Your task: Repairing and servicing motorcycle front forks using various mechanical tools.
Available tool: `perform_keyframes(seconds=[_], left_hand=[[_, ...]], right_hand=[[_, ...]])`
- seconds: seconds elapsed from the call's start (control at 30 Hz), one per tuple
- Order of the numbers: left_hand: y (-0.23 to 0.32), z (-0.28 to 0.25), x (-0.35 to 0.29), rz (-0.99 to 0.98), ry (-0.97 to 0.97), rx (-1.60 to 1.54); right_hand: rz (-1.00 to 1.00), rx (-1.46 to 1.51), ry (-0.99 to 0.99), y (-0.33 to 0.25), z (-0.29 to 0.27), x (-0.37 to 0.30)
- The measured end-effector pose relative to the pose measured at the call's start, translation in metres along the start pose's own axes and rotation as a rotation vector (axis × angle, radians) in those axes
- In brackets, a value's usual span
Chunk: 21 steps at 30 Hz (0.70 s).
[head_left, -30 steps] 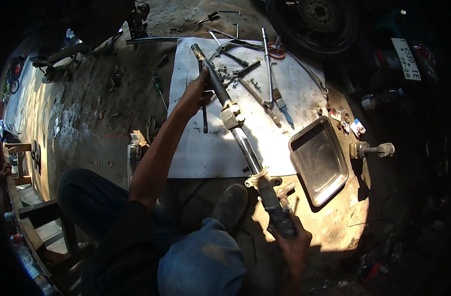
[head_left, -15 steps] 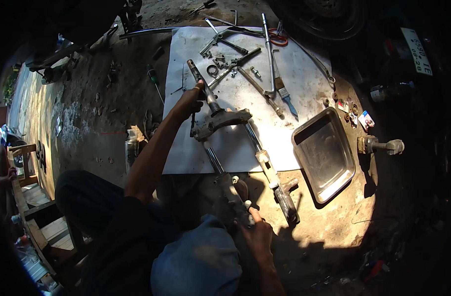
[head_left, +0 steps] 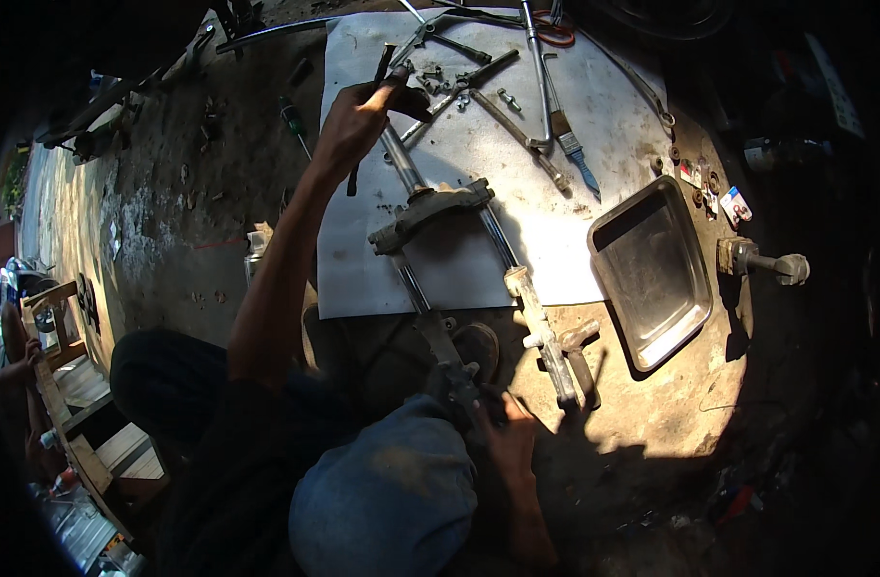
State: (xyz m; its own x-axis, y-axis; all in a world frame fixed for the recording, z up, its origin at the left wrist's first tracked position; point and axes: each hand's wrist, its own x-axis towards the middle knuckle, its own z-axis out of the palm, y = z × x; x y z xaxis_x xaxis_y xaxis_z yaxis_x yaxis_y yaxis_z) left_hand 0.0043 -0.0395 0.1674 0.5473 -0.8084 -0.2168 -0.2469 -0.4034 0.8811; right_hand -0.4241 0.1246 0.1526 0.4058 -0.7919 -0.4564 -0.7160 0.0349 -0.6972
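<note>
A motorcycle front fork lies before me, its steering stem pointing up and its clamp lying across both fork legs. My left hand is closed around a thin dark rod at the top of the stem. The fingers cover the stem's end, so I cannot tell how firmly they touch it. Low down, my right hand grips the bottom of the left fork leg, which is in shadow. The right fork leg lies in sunlight, untouched.
White sheet under the fork bears a brush, wrenches and bolts. A metal tray stands at right, beside a piston-like part. A spray can and screwdriver are left. A head in a blue cap fills the lower middle.
My left hand has slid up the stem toward its end, and the dark rod has risen with it. My right hand stays at the fork leg's bottom. The whole view has shifted slightly.
</note>
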Motion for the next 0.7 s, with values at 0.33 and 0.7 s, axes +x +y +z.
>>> perform_keyframes(seconds=[0.33, 0.7], left_hand=[[0.001, 0.105, -0.068, 0.697, -0.128, 0.066], [-0.038, 0.124, -0.090, 0.720, -0.143, 0.230]], right_hand=[[0.159, -0.197, 0.155, 0.151, -0.100, 0.042], [0.178, -0.204, 0.148, 0.110, -0.114, 0.040]])
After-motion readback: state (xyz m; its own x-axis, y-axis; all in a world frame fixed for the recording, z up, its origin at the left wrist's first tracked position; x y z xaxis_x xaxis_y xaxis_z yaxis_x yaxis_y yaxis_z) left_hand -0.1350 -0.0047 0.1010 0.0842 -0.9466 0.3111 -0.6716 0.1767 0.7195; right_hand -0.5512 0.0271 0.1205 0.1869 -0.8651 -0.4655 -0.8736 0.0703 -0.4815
